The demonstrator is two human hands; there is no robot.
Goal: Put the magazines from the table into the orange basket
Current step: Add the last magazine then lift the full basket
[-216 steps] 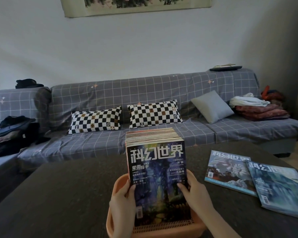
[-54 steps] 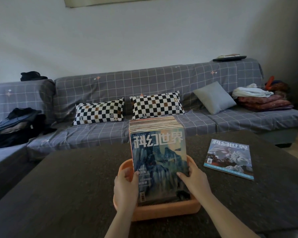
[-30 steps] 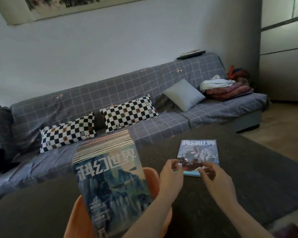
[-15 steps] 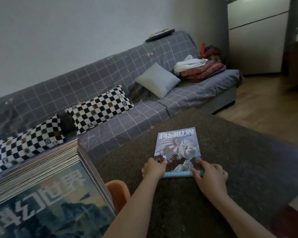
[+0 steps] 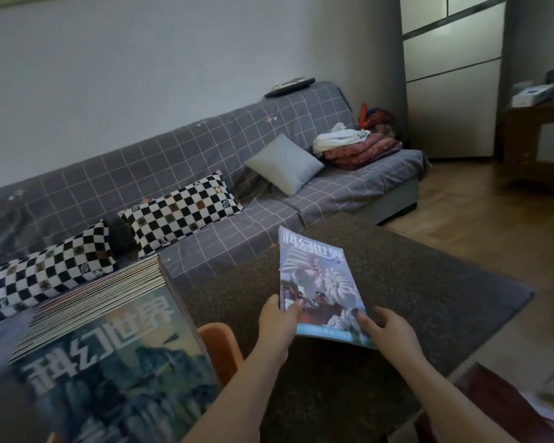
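A magazine [image 5: 317, 279] with a white spiral picture on its cover is lifted off the dark table [image 5: 413, 282], its far edge tilted up. My left hand [image 5: 277, 322] grips its near left corner, thumb on the cover. My right hand [image 5: 389, 330] holds the near right edge from beside and below. At lower left, several magazines [image 5: 109, 346] stand packed upright in the orange basket [image 5: 223, 348], of which only a bit of rim shows.
A grey checked sofa [image 5: 205, 161] runs behind the table with two chequered pillows [image 5: 179, 212], a grey cushion [image 5: 285, 163] and folded cloths [image 5: 359, 145]. Wooden floor [image 5: 493, 219] lies to the right. A reddish object [image 5: 506, 407] sits at the lower right corner.
Both hands took hold of the last magazine, which lay flat on the table, and raised it with its far edge up. The view has swung slightly left.
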